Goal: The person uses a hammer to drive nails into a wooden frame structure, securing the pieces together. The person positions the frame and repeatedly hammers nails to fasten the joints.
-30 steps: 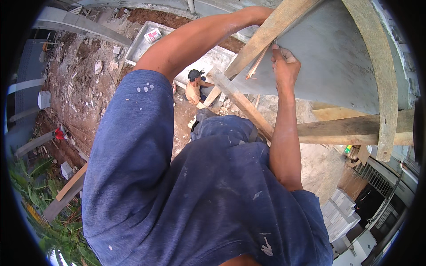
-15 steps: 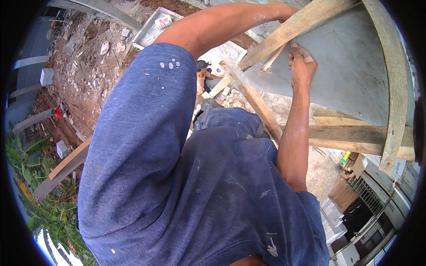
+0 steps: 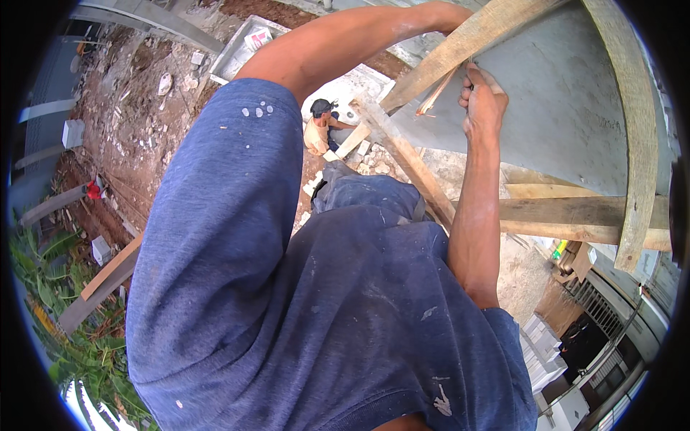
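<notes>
My right hand [image 3: 483, 100] is closed in a fist around a thin splintered wood sliver [image 3: 435, 95], just beneath the slanting timber plank [image 3: 467, 44] that crosses the grey rendered wall [image 3: 568, 108]. My left arm reaches up past the same plank, and the left hand is hidden behind it, so I cannot tell whether it is gripping or loose. The sliver hangs from the plank's underside, tight against the wall. To do this well, I judge the pull should run along the grain, steady rather than jerked, with the left side braced on the plank so my weight stays over my feet.

Beyond the fist, a second diagonal brace [image 3: 402, 154] runs down toward my blue trousers [image 3: 366, 197], and a horizontal beam [image 3: 575, 219] meets a curved upright board [image 3: 636, 129] at the right. Far below, a person in a dark cap [image 3: 320, 129] works among rubble on bare reddish earth [image 3: 136, 122]. Green foliage [image 3: 50, 287] edges the lower left; stacked white blocks [image 3: 539, 341] sit at lower right.
</notes>
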A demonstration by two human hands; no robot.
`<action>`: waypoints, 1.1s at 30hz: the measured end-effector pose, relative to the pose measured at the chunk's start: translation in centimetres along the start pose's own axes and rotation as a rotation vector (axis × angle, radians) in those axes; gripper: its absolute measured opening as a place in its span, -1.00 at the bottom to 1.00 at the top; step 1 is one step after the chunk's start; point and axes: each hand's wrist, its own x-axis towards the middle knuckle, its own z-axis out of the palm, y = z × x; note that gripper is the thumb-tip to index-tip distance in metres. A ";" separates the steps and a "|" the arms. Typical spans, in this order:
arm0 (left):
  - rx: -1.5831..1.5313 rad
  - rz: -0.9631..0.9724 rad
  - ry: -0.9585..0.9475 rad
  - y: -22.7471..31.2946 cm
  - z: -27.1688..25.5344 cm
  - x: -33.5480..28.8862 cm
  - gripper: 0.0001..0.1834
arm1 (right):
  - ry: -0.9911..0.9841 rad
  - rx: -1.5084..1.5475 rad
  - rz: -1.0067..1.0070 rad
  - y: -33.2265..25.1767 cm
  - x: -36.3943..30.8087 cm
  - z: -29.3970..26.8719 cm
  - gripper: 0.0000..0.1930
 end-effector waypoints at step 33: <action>-0.397 -0.797 0.086 20.2 -7.8 1.1 -0.45 | -0.010 0.056 0.026 -0.2 -0.8 -0.1 -0.72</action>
